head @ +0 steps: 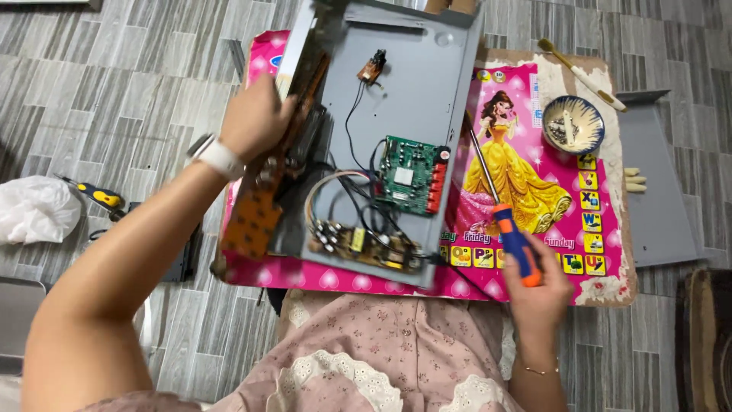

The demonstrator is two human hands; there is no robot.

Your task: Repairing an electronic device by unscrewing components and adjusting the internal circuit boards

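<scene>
An opened grey metal device chassis (pixel 412 84) lies on a pink picture board (pixel 534 152), with a green circuit board (pixel 408 174), a brown power board (pixel 366 246) and black wires inside. My left hand (pixel 255 118) grips a brown circuit board (pixel 263 206) at the chassis's left edge and tilts it up. My right hand (pixel 537 294) holds a screwdriver (pixel 512 236) with an orange and blue handle; its shaft points up toward the chassis's right edge.
A small patterned bowl (pixel 573 124) with small parts sits at the board's upper right, a brush (pixel 581 75) above it. A grey metal cover (pixel 657 191) lies right. A yellow-handled screwdriver (pixel 99 197) and white bag (pixel 34 210) lie on the tiled floor left.
</scene>
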